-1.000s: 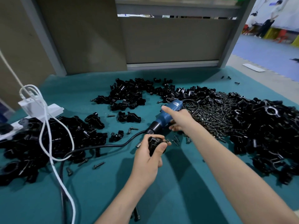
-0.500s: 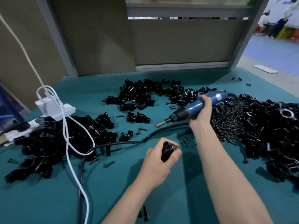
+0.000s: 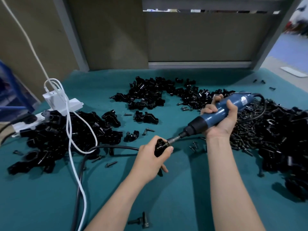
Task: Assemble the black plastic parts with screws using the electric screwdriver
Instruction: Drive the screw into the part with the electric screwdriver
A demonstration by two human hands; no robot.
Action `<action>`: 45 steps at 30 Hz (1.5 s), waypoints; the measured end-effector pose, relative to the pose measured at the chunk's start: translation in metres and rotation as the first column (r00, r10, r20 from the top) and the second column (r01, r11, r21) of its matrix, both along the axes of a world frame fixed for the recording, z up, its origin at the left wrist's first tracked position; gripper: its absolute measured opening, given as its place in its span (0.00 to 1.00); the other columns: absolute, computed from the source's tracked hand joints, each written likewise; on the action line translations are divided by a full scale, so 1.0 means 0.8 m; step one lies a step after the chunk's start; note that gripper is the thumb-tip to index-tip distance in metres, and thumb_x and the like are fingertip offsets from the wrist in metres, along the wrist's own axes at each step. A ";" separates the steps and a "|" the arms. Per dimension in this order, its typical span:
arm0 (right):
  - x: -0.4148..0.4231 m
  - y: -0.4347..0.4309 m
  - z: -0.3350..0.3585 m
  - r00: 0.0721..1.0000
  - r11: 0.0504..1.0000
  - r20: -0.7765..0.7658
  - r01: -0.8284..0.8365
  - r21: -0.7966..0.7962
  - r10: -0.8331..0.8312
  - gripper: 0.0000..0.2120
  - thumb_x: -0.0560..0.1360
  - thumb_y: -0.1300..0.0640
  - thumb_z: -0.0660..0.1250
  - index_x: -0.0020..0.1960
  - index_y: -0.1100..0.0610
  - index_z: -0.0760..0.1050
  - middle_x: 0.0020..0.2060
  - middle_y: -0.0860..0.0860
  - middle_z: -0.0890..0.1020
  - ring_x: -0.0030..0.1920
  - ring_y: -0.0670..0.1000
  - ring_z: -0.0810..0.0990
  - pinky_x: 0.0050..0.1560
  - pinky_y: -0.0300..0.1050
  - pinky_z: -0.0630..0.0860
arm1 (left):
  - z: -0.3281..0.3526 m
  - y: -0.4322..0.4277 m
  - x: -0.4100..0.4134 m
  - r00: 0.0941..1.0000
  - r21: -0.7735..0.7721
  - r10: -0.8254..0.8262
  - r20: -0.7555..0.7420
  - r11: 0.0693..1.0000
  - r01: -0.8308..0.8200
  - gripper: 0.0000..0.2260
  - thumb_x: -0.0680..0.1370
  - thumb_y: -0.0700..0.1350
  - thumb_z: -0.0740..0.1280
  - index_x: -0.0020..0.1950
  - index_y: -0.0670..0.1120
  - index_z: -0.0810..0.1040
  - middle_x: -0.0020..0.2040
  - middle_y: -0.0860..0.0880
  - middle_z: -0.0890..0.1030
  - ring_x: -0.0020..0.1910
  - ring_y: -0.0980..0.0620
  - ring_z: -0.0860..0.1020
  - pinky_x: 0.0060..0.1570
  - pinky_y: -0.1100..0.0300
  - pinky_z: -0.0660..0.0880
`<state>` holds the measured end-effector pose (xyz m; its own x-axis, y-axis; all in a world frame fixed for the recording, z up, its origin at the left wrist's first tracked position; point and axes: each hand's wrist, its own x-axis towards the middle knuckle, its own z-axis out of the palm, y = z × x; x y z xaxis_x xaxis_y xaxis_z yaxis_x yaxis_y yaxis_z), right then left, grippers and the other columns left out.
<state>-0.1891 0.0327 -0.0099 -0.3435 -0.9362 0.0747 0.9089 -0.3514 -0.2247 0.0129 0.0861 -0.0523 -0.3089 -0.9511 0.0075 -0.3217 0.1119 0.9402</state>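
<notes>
Just one screwdriver (image 3: 221,112), one held part (image 3: 160,147)

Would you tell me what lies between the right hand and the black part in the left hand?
Head view: the black nose and metal bit of the electric screwdriver bridge it, running from the right hand to the black part.

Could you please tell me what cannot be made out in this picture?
Head view:
Screw and bit tip: hidden where the electric screwdriver meets the black plastic part.
Most of that part: covered by the fingers of the left hand.
Screwdriver label: too small to read.
Top-right background: blurred.
</notes>
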 end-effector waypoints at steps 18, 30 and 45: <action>-0.003 0.002 0.006 0.978 0.996 -0.189 0.086 0.014 -0.082 0.04 0.73 0.58 0.60 0.47 0.55 0.71 0.38 0.46 0.77 0.25 0.44 0.69 0.28 0.37 0.71 | -0.007 -0.003 0.005 0.985 0.022 -0.026 0.173 1.000 0.023 0.11 0.78 0.55 0.65 0.43 0.51 0.67 0.38 0.46 0.74 0.25 0.53 0.81 0.24 0.61 0.69; -0.002 0.002 0.002 0.984 0.998 -0.174 0.051 0.025 -0.046 0.03 0.74 0.58 0.58 0.46 0.55 0.71 0.36 0.46 0.77 0.25 0.44 0.69 0.27 0.36 0.71 | -0.009 -0.004 0.003 0.989 -0.022 -0.024 0.143 0.999 0.028 0.10 0.78 0.53 0.67 0.44 0.50 0.69 0.29 0.51 0.72 0.20 0.53 0.74 0.22 0.66 0.66; 0.003 0.001 0.001 0.985 0.998 -0.165 0.049 0.028 -0.044 0.04 0.75 0.58 0.57 0.45 0.55 0.71 0.36 0.46 0.76 0.24 0.44 0.69 0.26 0.36 0.71 | -0.011 -0.005 0.003 0.992 -0.016 -0.009 0.122 1.000 0.011 0.09 0.77 0.53 0.68 0.44 0.52 0.70 0.33 0.50 0.74 0.20 0.54 0.75 0.22 0.65 0.68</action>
<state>-0.1868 0.0336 -0.0088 -0.3723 -0.9223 0.1041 0.8414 -0.3827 -0.3816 0.0150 0.0820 -0.0612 -0.3180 -0.9480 -0.0151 -0.4325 0.1308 0.8921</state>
